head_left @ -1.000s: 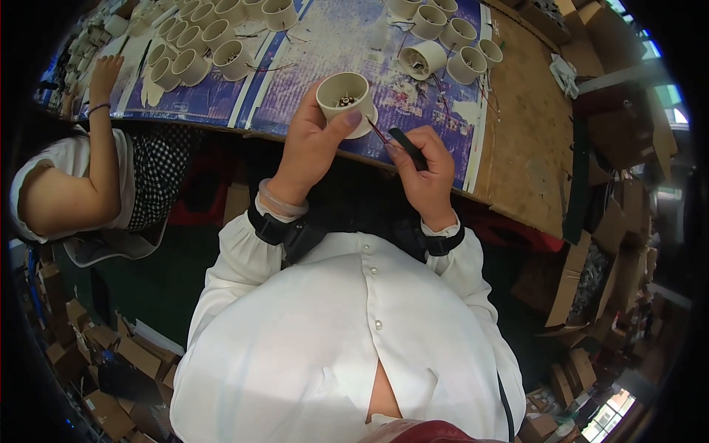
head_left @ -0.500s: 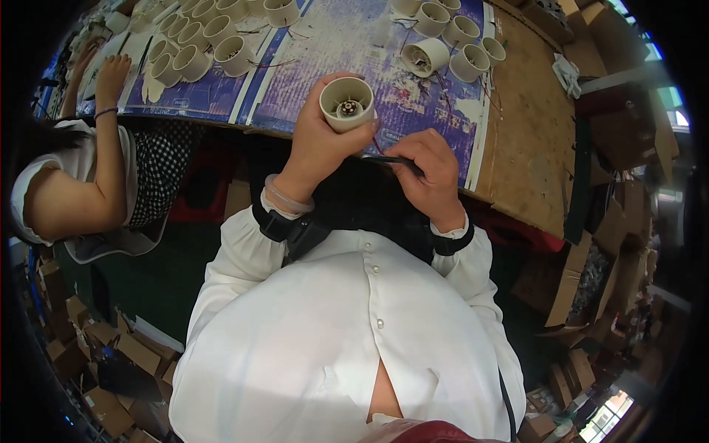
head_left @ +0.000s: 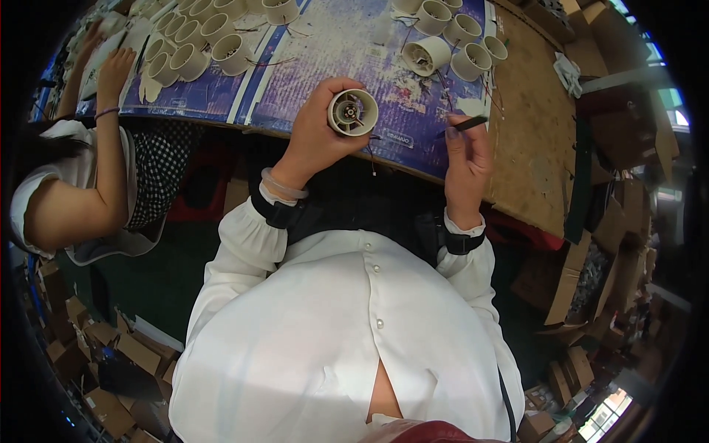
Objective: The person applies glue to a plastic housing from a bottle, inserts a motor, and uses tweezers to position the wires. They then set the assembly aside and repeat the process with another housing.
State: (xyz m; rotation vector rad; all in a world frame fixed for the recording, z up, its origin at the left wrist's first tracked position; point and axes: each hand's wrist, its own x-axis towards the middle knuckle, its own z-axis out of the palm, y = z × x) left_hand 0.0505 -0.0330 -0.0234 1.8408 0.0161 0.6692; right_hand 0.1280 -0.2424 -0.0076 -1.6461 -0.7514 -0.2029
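Observation:
My left hand (head_left: 316, 131) is wrapped round a cream plastic cylinder (head_left: 374, 112), its open end turned up toward me. Inside it a smaller ring and a round core with metal bits are visible. A thin dark wire (head_left: 372, 159) with a small pale end hangs below the cylinder, over the table's front edge. Off to the right, my right hand (head_left: 467, 162) pinches a slim black tool (head_left: 471, 123) between thumb and fingers; its exact kind is not clear. The tool is apart from the cylinder, above the table's right part.
Similar cream cylinders (head_left: 232, 55) with wires stand in a group at the far left. Another group (head_left: 471, 62) stands at the far right, one cylinder (head_left: 427, 57) tipped over. A co-worker's arm (head_left: 111, 148) is at the left. Cardboard boxes (head_left: 580, 280) crowd the right side.
My right hand has moved right and up with the black tool, away from the wire. The cylinder has turned in my left hand, and its wire now hangs free.

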